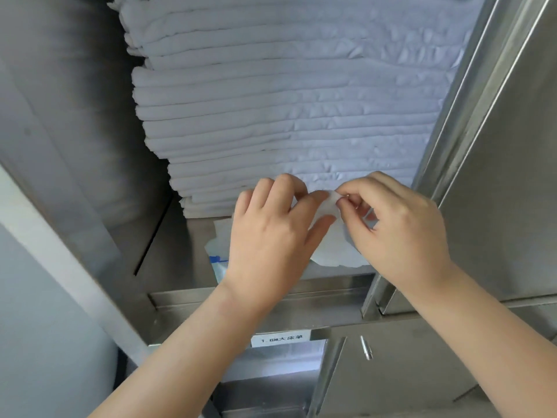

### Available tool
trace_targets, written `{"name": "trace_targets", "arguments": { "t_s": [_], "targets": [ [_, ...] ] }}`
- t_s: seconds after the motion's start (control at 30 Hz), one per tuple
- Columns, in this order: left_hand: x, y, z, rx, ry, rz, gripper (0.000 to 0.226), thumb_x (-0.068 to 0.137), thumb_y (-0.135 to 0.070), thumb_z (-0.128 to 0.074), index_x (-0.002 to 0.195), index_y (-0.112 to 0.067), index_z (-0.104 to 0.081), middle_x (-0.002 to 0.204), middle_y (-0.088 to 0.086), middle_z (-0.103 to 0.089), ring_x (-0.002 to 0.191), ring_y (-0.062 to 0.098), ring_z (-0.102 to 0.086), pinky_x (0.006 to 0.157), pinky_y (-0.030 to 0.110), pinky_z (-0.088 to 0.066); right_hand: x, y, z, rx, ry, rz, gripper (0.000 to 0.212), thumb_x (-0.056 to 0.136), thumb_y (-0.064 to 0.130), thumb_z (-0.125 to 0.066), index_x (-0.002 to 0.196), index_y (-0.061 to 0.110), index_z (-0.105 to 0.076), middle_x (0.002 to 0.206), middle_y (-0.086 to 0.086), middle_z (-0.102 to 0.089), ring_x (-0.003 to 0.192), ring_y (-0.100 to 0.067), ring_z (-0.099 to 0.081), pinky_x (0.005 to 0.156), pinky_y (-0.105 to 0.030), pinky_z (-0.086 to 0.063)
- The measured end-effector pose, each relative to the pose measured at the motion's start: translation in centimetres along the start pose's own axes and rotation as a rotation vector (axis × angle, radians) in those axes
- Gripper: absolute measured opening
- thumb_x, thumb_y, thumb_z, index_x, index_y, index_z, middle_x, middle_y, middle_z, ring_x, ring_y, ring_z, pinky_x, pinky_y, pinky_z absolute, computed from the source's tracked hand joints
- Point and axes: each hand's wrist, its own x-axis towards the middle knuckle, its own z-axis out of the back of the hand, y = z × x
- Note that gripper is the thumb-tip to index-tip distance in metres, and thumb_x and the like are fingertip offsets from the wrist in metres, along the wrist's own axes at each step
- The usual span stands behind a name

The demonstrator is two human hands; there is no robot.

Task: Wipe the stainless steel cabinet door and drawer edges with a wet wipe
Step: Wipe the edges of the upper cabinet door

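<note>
Wipe (334, 251) hangs crumpled, long axis downward, its top pinched by curled fingers (357, 191) of right hand (401, 230) and left hand (271, 236), above steel shelf (174, 251) holding stacked sheets (286, 116); door (497, 206) right.

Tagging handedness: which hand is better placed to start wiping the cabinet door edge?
Probably right. The right hand pinches the wet wipe and sits beside the door edge on that side; the left hand, also holding the wipe, is farther away.

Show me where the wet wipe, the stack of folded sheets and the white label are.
wet wipe (337, 251), head view, on its loose lower part.
stack of folded sheets (286, 116), head view, middle of the folded edges.
white label (281, 339), head view, centre of its printed text.
</note>
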Motion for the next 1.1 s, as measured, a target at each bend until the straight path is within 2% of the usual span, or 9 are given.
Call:
{"name": "trace_targets", "arguments": {
  "t_s": [0.1,0.2,0.3,0.4,0.57,0.7,0.93,1.03,1.1],
  "targets": [
    [0.2,-3.3,0.6,-0.05,-0.046,0.0,0.017,0.084,-0.02,-0.067,0.1,-0.015,-0.073,0.081,0.004,-0.061,0.068,0.026,-0.054,0.059,0.036,-0.043,-0.7,-0.9,3.1,0.037,-0.025,0.018,0.009,0.09,0.017,-0.061,0.083,0.018,-0.066,0.073,0.011,-0.058,0.06,-0.006,-0.049,0.051,-0.018,-0.038],
    [0.7,-6.5,1.3,-0.105,-0.066,0.042,0.021,0.086,-0.014,-0.066,0.106,-0.009,-0.069,0.081,0.004,-0.064,0.069,0.026,-0.056,0.062,0.036,-0.047,-1.1,-2.1,6.2,0.074,-0.027,0.011,0.008,0.089,0.018,-0.061,0.083,0.017,-0.065,0.073,0.014,-0.053,0.056,-0.006,-0.047,0.05,-0.02,-0.038],
    [1.8,-9.5,1.6,-0.162,-0.118,0.115,0.013,0.083,-0.007,-0.07,0.095,-0.005,-0.066,0.084,0.004,-0.064,0.071,0.025,-0.058,0.064,0.03,-0.043,-1.0,-3.7,8.7,0.106,-0.036,-0.011,0.006,0.087,0.018,-0.06,0.083,0.017,-0.064,0.073,0.016,-0.05,0.056,-0.007,-0.045,0.049,-0.018,-0.036],
    [3.1,-11.7,1.3,-0.166,-0.163,0.115,0.006,0.08,0.002,-0.067,0.08,-0.003,-0.066,0.083,0.006,-0.063,0.069,0.026,-0.058,0.056,0.036,-0.045,-0.5,-5.3,10.4,0.119,-0.057,-0.002,0.006,0.087,0.019,-0.061,0.082,0.018,-0.063,0.072,0.013,-0.052,0.06,-0.007,-0.045,0.048,-0.018,-0.036],
    [4.9,-13.5,-0.1,-0.125,-0.18,0.061,0.019,0.074,0.01,-0.067,0.086,-0.004,-0.071,0.088,0.008,-0.065,0.073,0.027,-0.058,0.061,0.032,-0.045,0.6,-7.9,11.8,0.093,-0.104,0.025,0.008,0.086,0.017,-0.063,0.078,0.016,-0.063,0.072,0.008,-0.058,0.056,-0.006,-0.044,0.044,-0.026,-0.041],
    [6.5,-14.1,-1.2,-0.017,-0.173,0.007,0.042,0.065,0.018,-0.061,0.101,-0.002,-0.07,0.098,0.011,-0.065,0.08,0.028,-0.054,0.06,0.035,-0.049,2.0,-9.0,11.6,0.055,-0.165,0.015,0.011,0.082,0.01,-0.067,0.073,0.012,-0.063,0.066,0.004,-0.058,0.051,-0.016,-0.051,0.04,-0.029,-0.042],
    [7.9,-16.2,-3.0,0.064,0.044,0.178,0.052,0.071,0.0,-0.065,0.123,0.003,-0.058,0.121,0.016,-0.058,0.095,0.031,-0.058,0.081,0.034,-0.05,5.1,-10.3,10.0,0.083,-0.265,0.021,0.01,0.082,0.01,-0.069,0.073,0.011,-0.064,0.066,0.003,-0.059,0.052,-0.017,-0.053,0.043,-0.03,-0.044],
    [7.8,-16.7,-4.0,0.037,0.124,0.194,0.053,0.082,-0.004,-0.051,0.134,0.008,-0.044,0.138,0.022,-0.044,0.123,0.033,-0.047,0.108,0.031,-0.033,5.1,-11.2,9.5,0.139,-0.275,0.103,0.008,0.086,0.009,-0.066,0.078,0.01,-0.066,0.071,0.002,-0.062,0.057,-0.015,-0.056,0.052,-0.027,-0.048],
    [7.6,-17.0,-4.7,-0.049,0.107,0.211,0.058,0.082,0.0,-0.048,0.138,0.012,-0.034,0.143,0.026,-0.034,0.135,0.034,-0.034,0.114,0.032,-0.023,4.4,-12.0,9.3,0.152,-0.255,0.209,0.006,0.088,0.007,-0.064,0.084,0.008,-0.068,0.08,0.0,-0.066,0.067,-0.015,-0.059,0.066,-0.021,-0.05]
  ]
}}
